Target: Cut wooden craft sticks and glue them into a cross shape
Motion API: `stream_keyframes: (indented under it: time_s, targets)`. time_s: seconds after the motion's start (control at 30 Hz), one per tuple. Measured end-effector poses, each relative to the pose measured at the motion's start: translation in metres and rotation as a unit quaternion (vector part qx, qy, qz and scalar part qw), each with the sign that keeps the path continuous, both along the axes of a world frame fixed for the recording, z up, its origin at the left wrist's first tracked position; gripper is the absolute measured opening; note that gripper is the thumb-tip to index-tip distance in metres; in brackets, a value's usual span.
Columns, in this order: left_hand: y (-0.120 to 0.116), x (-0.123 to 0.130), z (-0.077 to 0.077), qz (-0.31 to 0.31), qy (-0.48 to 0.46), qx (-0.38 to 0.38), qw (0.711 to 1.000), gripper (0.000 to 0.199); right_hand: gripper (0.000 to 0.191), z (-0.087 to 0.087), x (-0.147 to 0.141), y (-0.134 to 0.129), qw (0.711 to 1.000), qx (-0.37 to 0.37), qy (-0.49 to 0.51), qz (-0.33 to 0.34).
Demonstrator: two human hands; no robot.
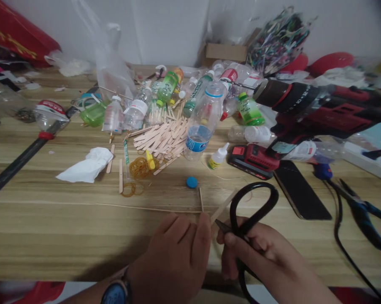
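Observation:
My left hand (174,257), with a watch (114,292) on its wrist, is closed low over the table's front part. Its thumb and fingertips press on a long thin wooden stick (152,209) lying across the tabletop; the exact grip is hidden behind the knuckles. Black scissors (255,211) are in my right hand (256,249), fingers wrapped about the handles and the short blade tips pointing left toward my left fingertips. A short stick piece (201,199) and a flat craft stick (224,205) lie just beyond the fingertips. A blue bottle cap (192,182) is behind them.
A pile of craft sticks (165,137), rubber bands (141,167), a cut bottle (206,114) and a glue bottle (218,156) stand farther back. At right are a cordless drill (304,109), a phone (301,190) and pliers (364,215). Left lies a tissue (85,166).

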State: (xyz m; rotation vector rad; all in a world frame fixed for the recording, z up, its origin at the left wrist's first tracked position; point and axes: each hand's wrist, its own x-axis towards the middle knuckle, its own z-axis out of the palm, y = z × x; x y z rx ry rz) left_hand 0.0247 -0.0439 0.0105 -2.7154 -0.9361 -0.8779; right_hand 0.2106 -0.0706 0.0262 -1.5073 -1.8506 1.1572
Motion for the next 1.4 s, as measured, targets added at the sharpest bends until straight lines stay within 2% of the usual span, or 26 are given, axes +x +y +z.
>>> stream_keyframes:
  time_s: [0.03, 0.07, 0.1, 0.17, 0.2, 0.23, 0.27, 0.3, 0.37, 0.4, 0.43, 0.5, 0.57, 0.6, 0.63, 0.67, 0.77, 0.83, 1.0, 1.03, 1.1, 1.17, 1.27, 1.33, 1.4]
  targets:
    - [0.0, 0.001, 0.0, 0.0, -0.006, -0.001, 1.0, 0.027, 0.048, -0.001, 0.0, 0.001, 0.999, 0.041, -0.015, -0.005]
    - [0.0, 0.002, 0.0, 0.006, -0.014, -0.01, 1.0, 0.025, 0.042, -0.003, 0.002, 0.003, 0.992, 0.117, -0.05, -0.005]
    - [0.0, 0.004, -0.001, 0.015, -0.024, -0.02, 0.999, 0.024, 0.035, -0.005, 0.003, 0.004, 0.973, 0.212, -0.097, 0.002]
    - [-0.001, 0.007, 0.0, 0.038, -0.038, -0.038, 0.998, 0.023, 0.028, -0.009, 0.007, 0.007, 0.907, 0.378, -0.182, 0.03]
    - [-0.002, 0.008, 0.0, 0.046, -0.039, -0.041, 0.997, 0.024, 0.03, -0.011, 0.008, 0.008, 0.88, 0.426, -0.204, 0.043]
    - [-0.002, 0.008, 0.001, 0.047, -0.033, -0.04, 0.998, 0.025, 0.03, -0.011, 0.009, 0.009, 0.873, 0.439, -0.208, 0.046]
    - [-0.002, 0.008, 0.002, 0.04, -0.022, -0.032, 0.998, 0.027, 0.026, -0.011, 0.008, 0.009, 0.887, 0.416, -0.194, 0.041]
    - [-0.001, 0.007, 0.003, 0.03, -0.007, -0.019, 0.999, 0.029, 0.024, -0.009, 0.007, 0.009, 0.916, 0.362, -0.169, 0.031]
    - [0.0, 0.005, 0.003, 0.012, 0.023, -0.001, 1.0, 0.031, 0.032, -0.007, 0.004, 0.008, 0.97, 0.216, -0.112, 0.024]
    - [0.001, 0.004, 0.001, 0.007, 0.028, 0.004, 1.0, 0.031, 0.038, -0.006, 0.003, 0.008, 0.983, 0.156, -0.095, 0.024]
    - [0.001, 0.004, -0.001, 0.007, 0.027, 0.001, 1.0, 0.03, 0.041, -0.007, 0.003, 0.008, 0.987, 0.132, -0.091, 0.023]
    - [0.0, 0.006, -0.007, 0.02, 0.012, -0.027, 0.999, 0.026, 0.033, -0.011, 0.005, 0.008, 0.971, 0.211, -0.109, 0.018]
    - [-0.002, 0.009, -0.012, 0.04, -0.001, -0.056, 0.998, 0.025, 0.022, -0.015, 0.008, 0.008, 0.927, 0.345, -0.141, 0.033]
    - [-0.003, 0.01, -0.013, 0.048, -0.003, -0.064, 0.997, 0.025, 0.022, -0.017, 0.01, 0.008, 0.909, 0.387, -0.149, 0.041]
    - [-0.004, 0.01, -0.012, 0.049, -0.003, -0.064, 0.997, 0.025, 0.023, -0.018, 0.011, 0.008, 0.906, 0.395, -0.147, 0.044]
    - [-0.004, 0.01, -0.011, 0.041, 0.002, -0.056, 0.998, 0.027, 0.023, -0.017, 0.011, 0.008, 0.919, 0.368, -0.134, 0.043]
    - [-0.002, 0.006, -0.001, 0.003, 0.028, -0.021, 0.999, 0.033, 0.032, -0.012, 0.008, 0.007, 0.981, 0.179, -0.075, 0.011]
    - [0.0, 0.004, 0.004, 0.0, 0.038, -0.013, 0.999, 0.036, 0.039, -0.008, 0.004, 0.007, 0.994, 0.094, -0.054, 0.003]
    - [0.001, 0.001, 0.005, -0.001, 0.027, -0.005, 1.0, 0.034, 0.044, -0.007, 0.001, 0.006, 0.997, 0.07, -0.022, -0.004]
    - [0.001, 0.001, 0.003, -0.004, 0.02, -0.005, 1.0, 0.034, 0.044, -0.008, 0.002, 0.005, 0.997, 0.075, -0.028, 0.0]
    - [0.0, 0.002, 0.001, -0.006, 0.0, -0.013, 1.0, 0.032, 0.04, -0.01, 0.004, 0.005, 0.989, 0.132, -0.06, 0.007]
    - [-0.001, 0.004, -0.001, 0.01, -0.022, -0.033, 0.999, 0.028, 0.03, -0.013, 0.009, 0.005, 0.96, 0.253, -0.116, 0.029]
    - [-0.002, 0.008, -0.002, 0.029, -0.051, -0.068, 0.996, 0.023, 0.028, -0.014, 0.015, 0.006, 0.867, 0.439, -0.227, 0.069]
    - [-0.003, 0.01, -0.002, 0.025, -0.045, -0.102, 0.993, 0.022, 0.03, -0.014, 0.018, 0.008, 0.809, 0.499, -0.299, 0.088]
    - [-0.005, 0.011, -0.001, 0.028, -0.028, -0.135, 0.99, 0.021, 0.032, -0.013, 0.02, 0.01, 0.773, 0.519, -0.351, 0.103]
